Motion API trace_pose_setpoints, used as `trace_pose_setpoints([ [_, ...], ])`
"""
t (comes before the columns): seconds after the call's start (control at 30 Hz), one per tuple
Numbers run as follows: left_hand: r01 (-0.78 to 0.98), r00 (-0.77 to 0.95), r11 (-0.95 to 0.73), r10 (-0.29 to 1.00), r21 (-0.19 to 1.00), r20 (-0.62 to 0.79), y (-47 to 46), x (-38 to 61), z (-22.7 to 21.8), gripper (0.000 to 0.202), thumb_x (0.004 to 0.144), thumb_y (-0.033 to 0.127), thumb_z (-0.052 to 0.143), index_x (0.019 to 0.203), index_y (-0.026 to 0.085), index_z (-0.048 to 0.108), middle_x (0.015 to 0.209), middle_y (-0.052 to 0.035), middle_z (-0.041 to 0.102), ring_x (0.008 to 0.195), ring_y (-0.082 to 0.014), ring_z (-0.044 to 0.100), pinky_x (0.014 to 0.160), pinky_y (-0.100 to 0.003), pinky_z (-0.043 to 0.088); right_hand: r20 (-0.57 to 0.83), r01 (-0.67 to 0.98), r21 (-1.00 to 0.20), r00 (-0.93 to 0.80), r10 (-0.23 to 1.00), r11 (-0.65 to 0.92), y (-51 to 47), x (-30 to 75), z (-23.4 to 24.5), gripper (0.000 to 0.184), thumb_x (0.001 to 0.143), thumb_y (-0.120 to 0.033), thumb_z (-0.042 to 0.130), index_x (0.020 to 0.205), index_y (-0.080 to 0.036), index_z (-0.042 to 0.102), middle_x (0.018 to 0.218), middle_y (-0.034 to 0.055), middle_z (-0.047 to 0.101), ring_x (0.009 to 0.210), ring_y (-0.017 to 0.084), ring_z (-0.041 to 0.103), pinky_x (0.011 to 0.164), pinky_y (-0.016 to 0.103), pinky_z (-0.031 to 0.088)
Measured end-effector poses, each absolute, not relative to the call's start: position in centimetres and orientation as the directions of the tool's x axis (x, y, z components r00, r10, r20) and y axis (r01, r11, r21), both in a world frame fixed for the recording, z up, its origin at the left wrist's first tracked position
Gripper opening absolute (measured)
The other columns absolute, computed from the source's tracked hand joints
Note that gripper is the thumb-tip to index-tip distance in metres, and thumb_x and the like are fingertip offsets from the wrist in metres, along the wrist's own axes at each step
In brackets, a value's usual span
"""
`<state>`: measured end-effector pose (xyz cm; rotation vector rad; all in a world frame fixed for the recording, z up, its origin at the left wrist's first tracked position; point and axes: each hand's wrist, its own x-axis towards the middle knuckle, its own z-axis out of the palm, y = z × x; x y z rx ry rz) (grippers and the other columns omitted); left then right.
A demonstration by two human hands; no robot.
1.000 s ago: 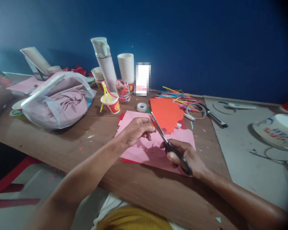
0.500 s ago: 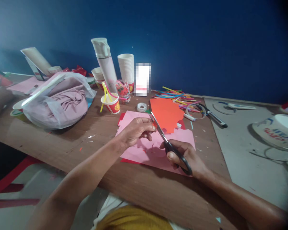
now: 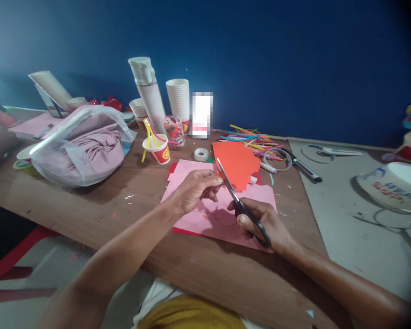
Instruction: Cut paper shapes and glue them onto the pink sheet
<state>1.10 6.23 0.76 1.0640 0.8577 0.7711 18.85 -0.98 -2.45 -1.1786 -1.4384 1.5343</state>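
Observation:
My right hand (image 3: 264, 225) grips black-handled scissors (image 3: 241, 205), blades pointing up and away toward my left hand. My left hand (image 3: 195, 188) is pinched on a tiny red paper scrap (image 3: 220, 176) right at the blades. Both hands hover over pink paper sheets (image 3: 222, 218) lying on the brown table (image 3: 130, 201). An orange sheet (image 3: 238, 163) lies just beyond the blades.
A roll of tape (image 3: 201, 154), a red paper cup with straws (image 3: 157, 148), a stack of white cups (image 3: 178, 103), a tall white bottle (image 3: 150, 93) and coloured sticks (image 3: 250, 135) stand behind. A plastic bag with cloth (image 3: 84, 146) lies left. A marker (image 3: 303, 164) and bowl (image 3: 395, 185) sit right.
The view has shifted slightly, and both hands have drifted a little. The scissors stay at the pinched scrap.

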Motion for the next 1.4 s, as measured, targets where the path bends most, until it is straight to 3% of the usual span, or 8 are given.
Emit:
trace_pose_setpoints([
  [0.67, 0.064, 0.442, 0.265, 0.857, 0.962, -0.265, 7.1, 0.2, 1.4, 0.003, 0.062, 0.012, 0.056, 0.063, 0.011, 0.060, 0.054, 0.0014, 0.054, 0.043, -0.0060, 0.051, 0.046, -0.019, 0.042, -0.182, 0.161, -0.979, -0.409, 0.894, -0.126, -0.6, 19.3, -2.2, 0.038, 0.070, -0.045, 0.065, 0.091, -0.014, 0.057, 0.059, -0.0036, 0.047, 0.044, 0.007, 0.042, 0.041, 0.019, 0.038],
  [0.9, 0.037, 0.452, 0.291, 0.848, 0.956, -0.275, 7.2, 0.3, 1.4, 0.002, 0.062, 0.011, 0.057, 0.064, 0.011, 0.059, 0.057, 0.0012, 0.053, 0.044, -0.0056, 0.047, 0.048, -0.022, 0.046, -0.206, 0.156, -0.975, -0.389, 0.898, -0.156, -0.6, 19.4, -2.0, 0.040, 0.068, -0.045, 0.067, 0.092, -0.014, 0.058, 0.058, -0.0042, 0.047, 0.043, 0.006, 0.041, 0.040, 0.019, 0.038],
  [1.2, -0.162, 0.465, 0.261, 0.871, 0.952, -0.160, 5.8, 1.6, 0.5, 0.019, 0.074, 0.029, 0.060, 0.067, 0.012, 0.055, 0.059, 0.0036, 0.049, 0.050, -0.0051, 0.047, 0.055, -0.021, 0.046, -0.130, 0.042, -0.991, -0.269, 0.954, -0.123, -0.6, 18.8, -2.1, 0.033, 0.070, -0.040, 0.065, 0.089, -0.015, 0.054, 0.054, -0.0057, 0.046, 0.044, 0.007, 0.041, 0.043, 0.020, 0.036],
  [1.4, -0.204, 0.394, 0.226, 0.910, 0.953, -0.132, 5.5, 2.1, 0.2, 0.015, 0.073, 0.025, 0.061, 0.068, 0.012, 0.056, 0.057, 0.0035, 0.050, 0.050, -0.0059, 0.047, 0.056, -0.024, 0.048, -0.117, 0.070, -0.992, -0.278, 0.953, -0.101, -0.9, 18.7, -2.2, 0.031, 0.074, -0.038, 0.062, 0.091, -0.014, 0.054, 0.056, -0.0048, 0.047, 0.046, 0.008, 0.042, 0.045, 0.021, 0.036],
])
